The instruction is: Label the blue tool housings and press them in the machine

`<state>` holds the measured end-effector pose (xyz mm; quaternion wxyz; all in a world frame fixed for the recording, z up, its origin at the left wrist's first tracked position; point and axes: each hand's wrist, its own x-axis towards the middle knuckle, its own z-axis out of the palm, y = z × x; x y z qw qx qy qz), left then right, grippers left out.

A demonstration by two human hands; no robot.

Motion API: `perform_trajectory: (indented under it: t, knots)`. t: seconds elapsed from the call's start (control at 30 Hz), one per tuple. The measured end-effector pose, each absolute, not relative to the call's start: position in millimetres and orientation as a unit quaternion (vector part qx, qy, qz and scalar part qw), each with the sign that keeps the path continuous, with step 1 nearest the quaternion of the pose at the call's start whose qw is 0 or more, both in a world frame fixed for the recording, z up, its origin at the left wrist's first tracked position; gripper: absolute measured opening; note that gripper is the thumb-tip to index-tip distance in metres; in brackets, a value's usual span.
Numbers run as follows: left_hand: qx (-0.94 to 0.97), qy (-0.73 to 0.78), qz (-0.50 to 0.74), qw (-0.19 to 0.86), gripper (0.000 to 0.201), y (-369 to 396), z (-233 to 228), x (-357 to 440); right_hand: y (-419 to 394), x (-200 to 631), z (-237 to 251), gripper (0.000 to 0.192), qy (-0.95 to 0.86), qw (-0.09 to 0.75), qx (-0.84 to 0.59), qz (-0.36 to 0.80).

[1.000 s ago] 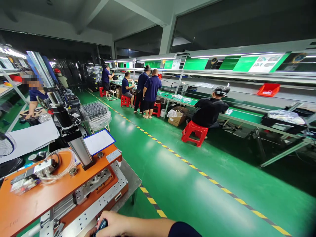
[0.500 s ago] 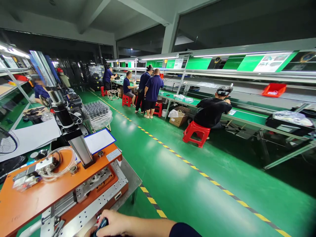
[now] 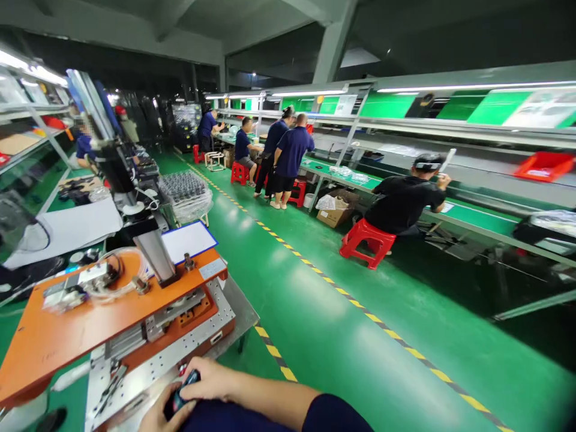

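At the bottom edge, my right hand (image 3: 209,379) is closed on a small dark, glossy piece (image 3: 186,387) whose kind I cannot make out. My left hand (image 3: 159,413), partly cut off by the frame, has its thumb and fingers around the lower side of the same piece. Both hands are just in front of a bench press with an orange top plate (image 3: 90,312) and a perforated metal base (image 3: 148,366). A small red part (image 3: 182,368) shows beside my right fingers. A metal cylinder (image 3: 155,255) rises through the orange plate.
A clipboard with white paper (image 3: 189,240) lies behind the press. Trays of dark parts (image 3: 186,189) are stacked beyond it. Yellow-black tape (image 3: 333,285) runs along the green floor. Across the aisle a person in black (image 3: 405,198) sits on a red stool (image 3: 366,243); other people work farther back.
The view has shifted, so the scene sits farther right. My left hand and the dark piece have come more into view. The seated person in black has raised a white strip-like thing.
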<state>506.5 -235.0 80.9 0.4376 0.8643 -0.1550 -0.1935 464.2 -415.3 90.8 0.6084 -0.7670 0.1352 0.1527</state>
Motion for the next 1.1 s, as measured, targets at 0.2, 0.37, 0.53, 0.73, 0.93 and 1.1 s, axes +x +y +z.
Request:
perform_trajectory:
  t: [0.2,0.37,0.53,0.73,0.93,1.1]
  knots:
    - [0.842,-0.23,-0.245,0.423,0.052,-230,96,505,-417,463,82,0.024,0.079,0.617,-0.764,0.17]
    - [0.863,-0.156,-0.214,0.43,0.051,-232,108,500,-450,494,82,0.028,0.037,0.538,-0.836,0.103]
    - [0.893,-0.097,-0.15,0.413,0.051,-218,103,502,-485,571,85,0.041,0.028,0.413,-0.91,0.016]
    - [0.908,-0.099,-0.11,0.392,0.05,-205,98,520,-497,625,75,0.035,-0.012,0.339,-0.941,0.016]
    - [0.921,-0.16,-0.082,0.346,0.05,-238,106,574,-514,589,68,0.034,-0.027,0.363,-0.929,-0.058]
    - [0.929,-0.211,-0.104,0.286,0.046,-297,100,629,-530,511,47,0.036,0.045,0.416,-0.897,-0.143]
